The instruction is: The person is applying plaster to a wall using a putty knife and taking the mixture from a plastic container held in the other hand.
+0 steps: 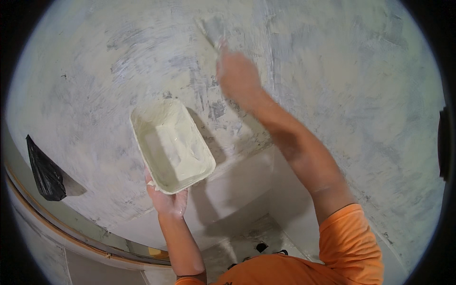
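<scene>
My left hand (167, 202) grips the lower end of a pale rectangular tub (207, 176) from beneath. Thick off-white plaster (192, 166) coats the tub's walls and lies smeared across its bottom. Farther up and to the right, my right hand (239, 76) is closed round a putty knife (209, 37), its handle mostly hidden in the fist. Motion blurs both that hand and the blade, which is at the plastered wall (156, 57); whether it touches cannot be made out. Grey streaks show through the pale coat around it.
A black plastic bag (46, 173) hangs on the wall at the left. Below it curves a wood-coloured trim (71, 232). Smooth pale panels (294, 190) meet in a corner under my right arm. A dark object (444, 142) stands at the far right rim.
</scene>
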Motion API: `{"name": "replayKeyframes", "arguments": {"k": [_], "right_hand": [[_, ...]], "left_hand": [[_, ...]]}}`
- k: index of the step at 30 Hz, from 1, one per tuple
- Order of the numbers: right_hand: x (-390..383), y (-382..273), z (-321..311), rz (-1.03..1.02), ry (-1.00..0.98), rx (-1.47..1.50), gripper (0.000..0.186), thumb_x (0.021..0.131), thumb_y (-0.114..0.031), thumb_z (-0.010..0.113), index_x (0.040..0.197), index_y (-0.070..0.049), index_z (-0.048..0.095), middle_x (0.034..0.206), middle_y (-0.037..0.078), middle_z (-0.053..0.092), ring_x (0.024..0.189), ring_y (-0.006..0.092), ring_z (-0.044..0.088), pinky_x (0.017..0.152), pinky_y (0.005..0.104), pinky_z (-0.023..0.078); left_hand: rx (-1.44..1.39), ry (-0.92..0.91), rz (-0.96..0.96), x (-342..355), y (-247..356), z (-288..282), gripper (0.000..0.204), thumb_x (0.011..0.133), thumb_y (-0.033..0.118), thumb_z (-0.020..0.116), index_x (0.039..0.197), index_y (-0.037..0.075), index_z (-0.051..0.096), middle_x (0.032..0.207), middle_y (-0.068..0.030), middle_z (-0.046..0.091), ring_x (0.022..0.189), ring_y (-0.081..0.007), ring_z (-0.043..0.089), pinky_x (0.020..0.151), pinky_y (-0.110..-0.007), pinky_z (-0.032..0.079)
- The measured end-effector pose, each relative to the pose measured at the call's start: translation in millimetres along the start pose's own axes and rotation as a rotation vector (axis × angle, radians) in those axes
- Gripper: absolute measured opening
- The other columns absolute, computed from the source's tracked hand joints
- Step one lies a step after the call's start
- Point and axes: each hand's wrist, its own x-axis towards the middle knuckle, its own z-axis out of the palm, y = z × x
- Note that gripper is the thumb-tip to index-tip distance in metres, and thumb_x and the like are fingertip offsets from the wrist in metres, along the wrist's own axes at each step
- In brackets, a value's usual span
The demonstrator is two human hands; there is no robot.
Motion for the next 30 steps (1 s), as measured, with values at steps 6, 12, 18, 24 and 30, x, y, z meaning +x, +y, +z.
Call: {"name": "replayKeyframes", "arguments": {"k": [6,12,18,24,30], "right_hand": [[-168.4,44.1,133.6,-0.08,-0.109,-0.092,0.057,0.089,-0.003,0.054,0.144,0.008,0.044,0.088,0.023,0.066,0.08,0.0378,0.068,0.071,0.0477,0.057],[-197.8,31.2,-2.1,-0.017,-0.744,-0.085,0.04,0.088,-0.003,0.051,0.127,0.006,0.058,0.094,0.023,0.066,0.091,0.0408,0.066,0.079,0.0502,0.054],[-75.4,6.9,-83.1,-0.084,-0.04,-0.047,0.039,0.099,-0.019,0.051,0.131,0.003,0.053,0.103,0.025,0.065,0.094,0.043,0.063,0.081,0.0513,0.051],[-37.6,7.3,3.4,0.053,0.05,-0.029,0.054,0.102,-0.023,0.049,0.149,0.0,0.039,0.098,0.025,0.063,0.09,0.0431,0.065,0.078,0.0521,0.053],[-205.7,23.9,172.9,0.058,-0.263,-0.101,0.059,0.096,-0.008,0.048,0.152,0.003,0.033,0.097,0.026,0.063,0.074,0.0375,0.07,0.067,0.0461,0.059]], "left_hand": [[-0.033,-0.005,-0.01,-1.5,-4.4,-10.2,0.052,0.106,0.033,0.036,0.146,0.001,0.04,0.142,-0.0214,0.05,0.124,-0.0407,0.058,0.093,-0.062,0.056],[-0.035,-0.063,-0.016,-20.7,13.7,-15.2,0.053,0.106,0.034,0.035,0.148,0.001,0.037,0.145,-0.021,0.048,0.125,-0.0416,0.057,0.093,-0.064,0.056],[-0.105,-0.063,-0.07,-36.5,20.2,11.9,0.055,0.106,0.039,0.035,0.149,0.004,0.038,0.147,-0.0188,0.047,0.127,-0.0408,0.055,0.094,-0.064,0.055],[-0.071,0.048,-0.109,-36.4,1.5,-2.9,0.057,0.106,0.041,0.035,0.15,0.004,0.038,0.148,-0.0194,0.046,0.129,-0.0415,0.054,0.095,-0.065,0.054],[-0.063,0.023,-0.087,0.6,-8.8,-68.1,0.055,0.106,0.04,0.037,0.149,0.006,0.039,0.148,-0.0181,0.047,0.129,-0.0407,0.054,0.095,-0.066,0.053]]}}
